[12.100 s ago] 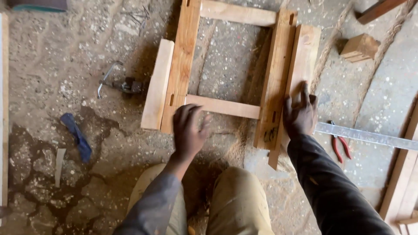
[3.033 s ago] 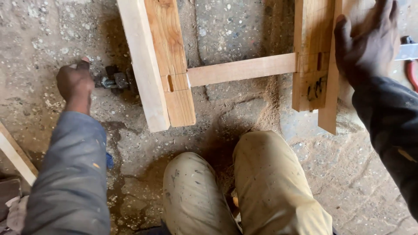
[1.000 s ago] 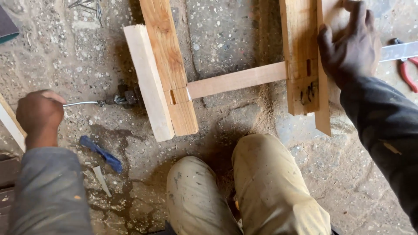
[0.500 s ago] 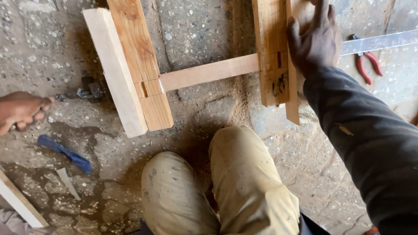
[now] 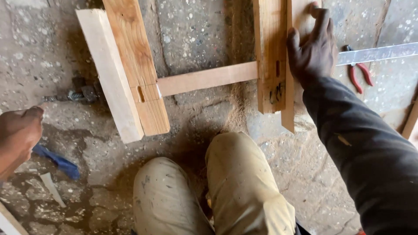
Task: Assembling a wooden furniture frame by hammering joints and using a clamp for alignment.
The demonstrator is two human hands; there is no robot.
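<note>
Head view: right hand (image 5: 314, 45) flat, fingers spread, pressing frame (image 5: 271, 56) on floor. Left hand (image 5: 17, 135) loosely curled, holds nothing, just short of metal tool (image 5: 72, 94). Rail (image 5: 207, 78) already seated btwn posts; tool not yet picked up.

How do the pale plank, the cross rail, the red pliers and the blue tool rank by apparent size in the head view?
Largest to smallest:
1. pale plank
2. cross rail
3. blue tool and red pliers: they look about alike, and the pliers are partly covered by a metal ruler, so I cannot rank them.
</note>
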